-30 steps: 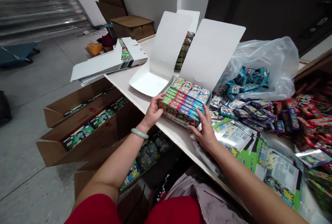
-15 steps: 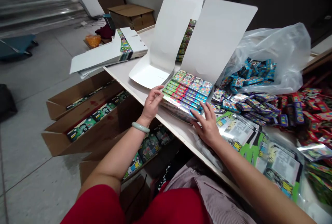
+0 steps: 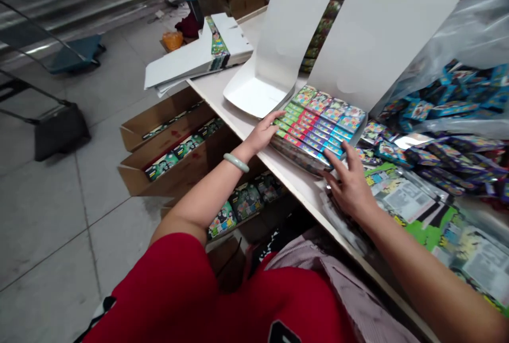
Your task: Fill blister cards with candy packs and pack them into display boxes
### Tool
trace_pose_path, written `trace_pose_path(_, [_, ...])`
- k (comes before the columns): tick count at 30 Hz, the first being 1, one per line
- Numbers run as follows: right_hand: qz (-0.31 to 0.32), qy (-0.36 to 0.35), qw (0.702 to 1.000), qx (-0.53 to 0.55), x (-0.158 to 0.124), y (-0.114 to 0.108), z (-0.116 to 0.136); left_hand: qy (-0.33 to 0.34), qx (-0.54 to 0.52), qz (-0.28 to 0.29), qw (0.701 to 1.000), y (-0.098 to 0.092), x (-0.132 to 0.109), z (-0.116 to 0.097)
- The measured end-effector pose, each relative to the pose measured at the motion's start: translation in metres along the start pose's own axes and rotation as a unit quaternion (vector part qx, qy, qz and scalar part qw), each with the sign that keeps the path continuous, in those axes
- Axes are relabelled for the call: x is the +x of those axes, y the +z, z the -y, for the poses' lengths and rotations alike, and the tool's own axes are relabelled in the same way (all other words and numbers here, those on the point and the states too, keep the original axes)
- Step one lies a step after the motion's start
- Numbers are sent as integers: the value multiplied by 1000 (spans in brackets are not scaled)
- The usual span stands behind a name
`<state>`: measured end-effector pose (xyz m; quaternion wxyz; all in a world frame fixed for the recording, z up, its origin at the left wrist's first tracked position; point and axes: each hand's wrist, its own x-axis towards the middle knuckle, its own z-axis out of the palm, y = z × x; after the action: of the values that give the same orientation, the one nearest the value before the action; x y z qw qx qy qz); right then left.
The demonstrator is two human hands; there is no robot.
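Observation:
Rows of small, colourful candy boxes (image 3: 314, 123) in green, red, purple and blue fill an open display carton whose tall white lid (image 3: 382, 25) stands up behind them. At the carton's left front corner is my left hand (image 3: 261, 133), its fingers stretched out along the edge of the boxes, a pale green bangle on the wrist. My right hand (image 3: 352, 184) has its fingers apart, the tips touching the blue boxes at the right front. A second carton with a raised white flap (image 3: 302, 9) stands to the left, with more small boxes partly hidden between the flaps.
Flat white cartons (image 3: 191, 59) are stacked at the table's left end. Loose blue and purple packets (image 3: 445, 104) lie on the right, partly in a clear plastic bag. Green printed sleeves (image 3: 409, 200) lie nearer. Cardboard boxes (image 3: 159, 141) with printed packs stand below the table edge.
The view has moved closer and shifted right, so things appear larger. Both hands stay at the carton's front; my right fingertips still touch the boxes, which keep their rows.

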<state>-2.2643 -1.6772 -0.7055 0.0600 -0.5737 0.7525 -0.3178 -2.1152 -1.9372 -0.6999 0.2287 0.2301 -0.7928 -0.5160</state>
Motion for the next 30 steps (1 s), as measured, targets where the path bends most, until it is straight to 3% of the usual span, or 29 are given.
trace_pose_path(3, [1, -21, 1000, -14, 25, -33, -4, 89, 115, 14, 989, -8, 18, -18])
trace_pose_path(6, [-22, 23, 999, -43, 77, -57, -17, 157, 191, 30, 969, 7, 39, -36])
trace_pose_path(8, [5, 53, 995, -85, 113, -58, -28, 169, 237, 88, 953, 26, 46, -47])
trace_pose_path(9, [54, 77, 991, -97, 128, -55, -32, 164, 261, 112, 945, 35, 47, -52])
trace_pose_path(12, [113, 63, 983, -132, 158, -40, -42, 123, 328, 164, 922, 51, 39, -59])
trace_pose_path(17, [166, 91, 965, -180, 175, -24, -40, 126, 383, 119, 907, 46, 27, -53])
trace_pose_path(30, [353, 168, 907, -159, 217, -32, -16, 150, 380, 90, 909, 41, 23, -58])
